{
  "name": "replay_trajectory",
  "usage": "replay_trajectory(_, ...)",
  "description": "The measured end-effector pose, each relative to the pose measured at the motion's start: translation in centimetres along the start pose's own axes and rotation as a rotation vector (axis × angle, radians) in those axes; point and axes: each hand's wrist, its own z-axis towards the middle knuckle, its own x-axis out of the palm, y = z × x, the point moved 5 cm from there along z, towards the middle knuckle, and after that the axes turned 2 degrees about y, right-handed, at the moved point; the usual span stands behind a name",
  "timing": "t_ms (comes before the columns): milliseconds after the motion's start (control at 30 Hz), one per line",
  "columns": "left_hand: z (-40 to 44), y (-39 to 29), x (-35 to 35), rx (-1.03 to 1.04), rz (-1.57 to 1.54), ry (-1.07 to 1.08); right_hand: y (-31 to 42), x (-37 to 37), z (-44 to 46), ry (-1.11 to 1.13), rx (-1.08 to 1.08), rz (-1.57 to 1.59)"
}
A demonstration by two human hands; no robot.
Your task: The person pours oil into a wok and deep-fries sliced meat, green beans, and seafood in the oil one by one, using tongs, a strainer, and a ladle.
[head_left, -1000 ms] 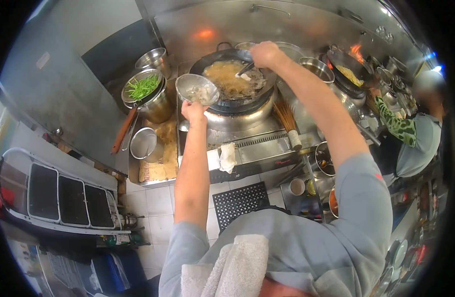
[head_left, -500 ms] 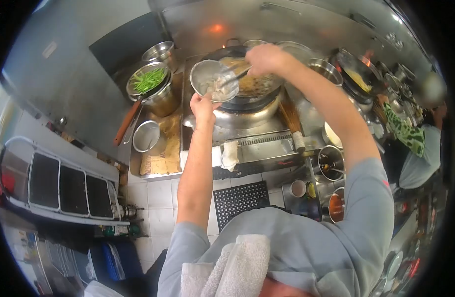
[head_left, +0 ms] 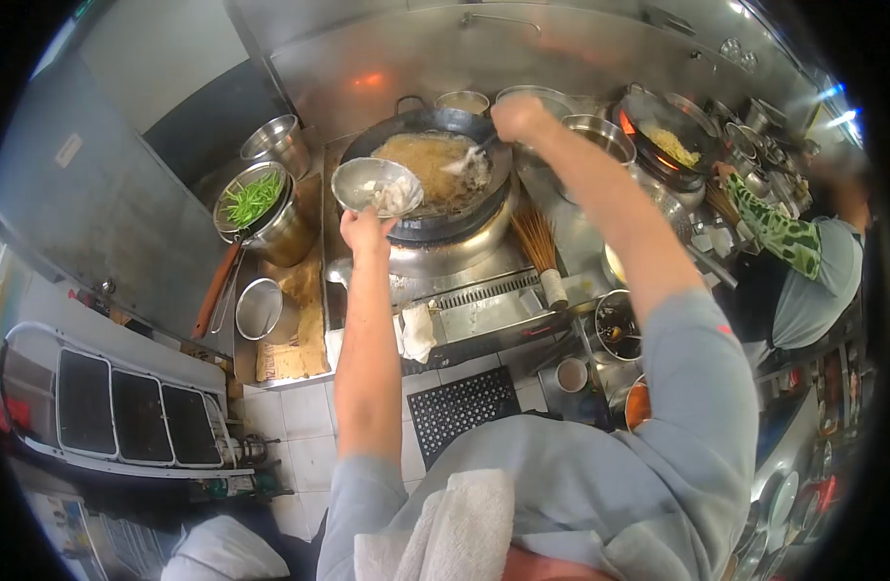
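Observation:
My left hand (head_left: 366, 232) is closed on the near rim of a metal bowl (head_left: 353, 179), which is tilted over the wok's left edge. Pale, wet pieces (head_left: 392, 197) lie in the bowl. Closed round the handle of a utensil, my right hand (head_left: 521, 118) is above the right side of the large wok (head_left: 445, 121). The utensil's end (head_left: 461, 163) is blurred, with something whitish at it, over the bubbling brown oil (head_left: 416, 160).
Green beans (head_left: 253, 200) sit in a strainer on a pot at the left, beside an empty metal pot (head_left: 261, 310). A bamboo brush (head_left: 539, 247) lies right of the wok. Another person (head_left: 818, 281) works at a second wok (head_left: 692, 121) with flames.
My right hand has moved the utensil from the bowl back over the wok. The bowl is now lower and apart from the utensil. At the lower left, a grey-clothed shape has come into view.

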Motion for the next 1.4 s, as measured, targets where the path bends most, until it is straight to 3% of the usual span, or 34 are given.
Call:
replay_trajectory(167, -1.5, -0.4, -1.9, -0.007, -0.040, -0.037, -0.5, 3.8, 2.8, -0.066, 0.126, 0.211)
replay_trajectory(267, -2.1, -0.8, -2.1, 0.007, -0.036, 0.011, -0.9, -4.1, -1.5, -0.129, 0.068, 0.297)
replay_trajectory(400, -2.5, -0.5, -1.8, 0.043, 0.042, 0.069, 4.4, -9.4, -7.8, -0.101, -0.191, 0.263)
replay_trajectory(467, -2.8, -0.8, -0.8, 0.050, 0.015, 0.129, 8.5, -8.1, -8.5, -0.169, -0.290, 0.042)
replay_trajectory(500, -3.0, -0.9, -0.5, 0.049, 0.002, 0.158, 10.4, -7.1, -8.5, -0.029, -0.261, -0.039)
replay_trajectory(533, -2.8, -0.7, -0.2, 0.030, -0.007, 0.174, 11.9, -6.4, -8.4, -0.034, -0.231, -0.120)
replay_trajectory(867, 1.4, 0.2, -0.8, -0.042, 0.012, 0.086, 4.5, -11.0, -6.6, -0.085, 0.112, 0.014)
replay_trajectory(1000, 2.1, -0.2, -3.1, -0.032, 0.034, -0.013, 2.9, -5.7, -4.4, -0.045, 0.140, 0.022)
replay_trajectory(1100, 1.6, -1.0, -3.2, -0.017, 0.026, 0.013, 2.5, 2.6, 0.3, 0.006, 0.152, 0.039)
replay_trajectory(1200, 1.1, -1.4, -3.4, -0.015, 0.052, 0.019, 1.2, 3.7, 1.8, -0.163, 0.295, 0.208)
replay_trajectory(1300, 0.7, -1.3, -3.0, -0.017, -0.027, 0.086, 0.5, -0.6, 1.5, -0.201, 0.215, 0.274)
replay_trajectory(1400, 1.7, 0.0, -2.8, -0.007, 0.047, 0.106, 3.4, -6.5, -2.7, -0.138, -0.011, 0.295)
